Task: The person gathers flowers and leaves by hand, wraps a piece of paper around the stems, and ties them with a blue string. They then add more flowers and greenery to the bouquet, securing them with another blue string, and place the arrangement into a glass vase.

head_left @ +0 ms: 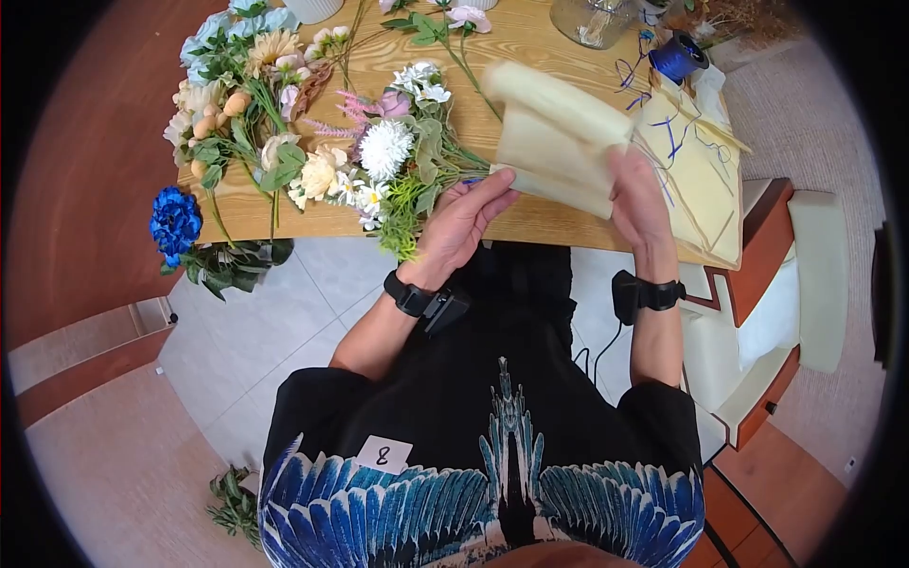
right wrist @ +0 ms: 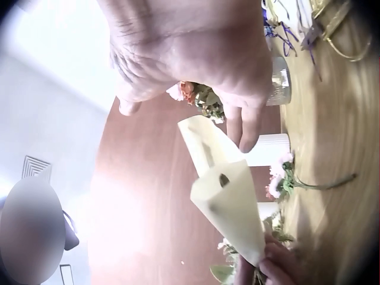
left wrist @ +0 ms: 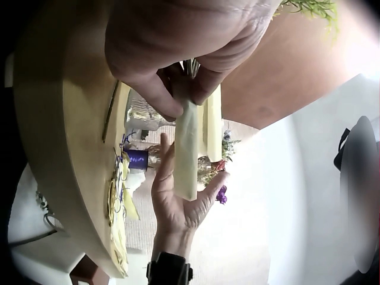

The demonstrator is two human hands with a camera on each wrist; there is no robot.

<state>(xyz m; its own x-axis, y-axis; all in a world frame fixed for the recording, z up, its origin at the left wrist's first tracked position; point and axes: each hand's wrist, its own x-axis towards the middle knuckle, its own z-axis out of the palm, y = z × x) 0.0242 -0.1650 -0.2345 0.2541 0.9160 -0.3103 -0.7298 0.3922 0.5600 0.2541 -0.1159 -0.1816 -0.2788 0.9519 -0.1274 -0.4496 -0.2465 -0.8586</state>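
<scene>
A bouquet of artificial flowers (head_left: 386,151), with white, cream and pink blooms, lies toward the left hand, its stems running into cream wrapping paper (head_left: 554,142). My left hand (head_left: 459,222) pinches the near corner of the paper together with the stems; in the left wrist view the thumb and fingers close on the paper strip (left wrist: 186,148). My right hand (head_left: 642,194) is at the paper's other end, fingers extended and thumb spread apart. From the right wrist, the paper (right wrist: 231,205) appears rolled into loose curls, below the right fingers (right wrist: 249,127).
More artificial flowers (head_left: 275,57) cover the table's left side, with a blue flower (head_left: 175,225) at its edge. A blue ribbon spool (head_left: 678,57), a glass jar (head_left: 592,24) and more cream paper sheets (head_left: 705,180) with blue ribbon pieces lie at the right. A chair (head_left: 757,312) stands beside the table.
</scene>
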